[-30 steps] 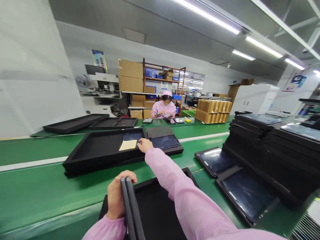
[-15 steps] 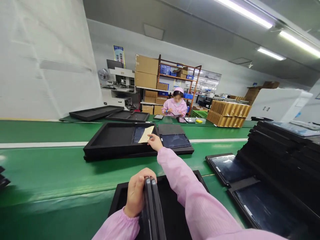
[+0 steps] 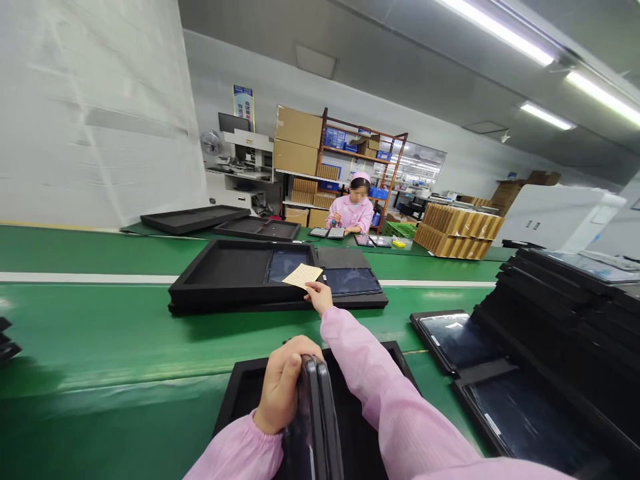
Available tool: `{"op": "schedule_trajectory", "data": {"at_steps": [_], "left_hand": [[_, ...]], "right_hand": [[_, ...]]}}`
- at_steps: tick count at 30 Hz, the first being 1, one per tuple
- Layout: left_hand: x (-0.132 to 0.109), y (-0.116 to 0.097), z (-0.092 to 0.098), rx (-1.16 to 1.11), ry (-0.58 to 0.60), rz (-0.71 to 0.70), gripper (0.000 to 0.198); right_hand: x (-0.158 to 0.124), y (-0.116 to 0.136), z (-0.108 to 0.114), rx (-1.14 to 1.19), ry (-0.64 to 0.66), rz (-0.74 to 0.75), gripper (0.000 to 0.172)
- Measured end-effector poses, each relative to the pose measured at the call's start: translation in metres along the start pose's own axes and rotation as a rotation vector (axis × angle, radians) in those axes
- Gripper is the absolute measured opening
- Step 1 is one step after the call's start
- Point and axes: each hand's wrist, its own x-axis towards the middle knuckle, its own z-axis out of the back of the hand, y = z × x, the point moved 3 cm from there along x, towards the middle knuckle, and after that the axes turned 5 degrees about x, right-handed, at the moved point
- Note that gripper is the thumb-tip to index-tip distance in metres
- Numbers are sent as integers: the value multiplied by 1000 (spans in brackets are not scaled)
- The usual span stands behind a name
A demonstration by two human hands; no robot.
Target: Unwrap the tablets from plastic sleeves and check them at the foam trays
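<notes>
yellow sheet [image 3: 303, 275] pinched by right hand [image 3: 319, 297] above tray [image 3: 220, 277].

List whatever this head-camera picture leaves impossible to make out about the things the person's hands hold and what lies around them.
All in the head view:
1) dark panels in the left hand: seen edge-on and cut off by the bottom edge, so their faces are unseen.
2) yellow sheet pinched by the right hand: markings too small to read.
3) near tray: inside mostly hidden by sleeves and panels.
4) dark object: cut off by the left edge.
</notes>
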Motion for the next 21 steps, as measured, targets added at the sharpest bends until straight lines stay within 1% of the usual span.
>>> {"op": "schedule_trajectory", "data": {"at_steps": [6, 12, 21], "left_hand": [[-1, 3, 1, -14, -17, 19, 53], [-2, 4, 2, -11, -27, 61, 56], [-1, 6, 3, 40, -30, 96, 61]], "right_hand": [[0, 0, -3, -32, -51, 32, 23], [-5, 4, -2, -71, -88, 71, 22], [-7, 16, -3, -56, -102, 50, 25]]}}
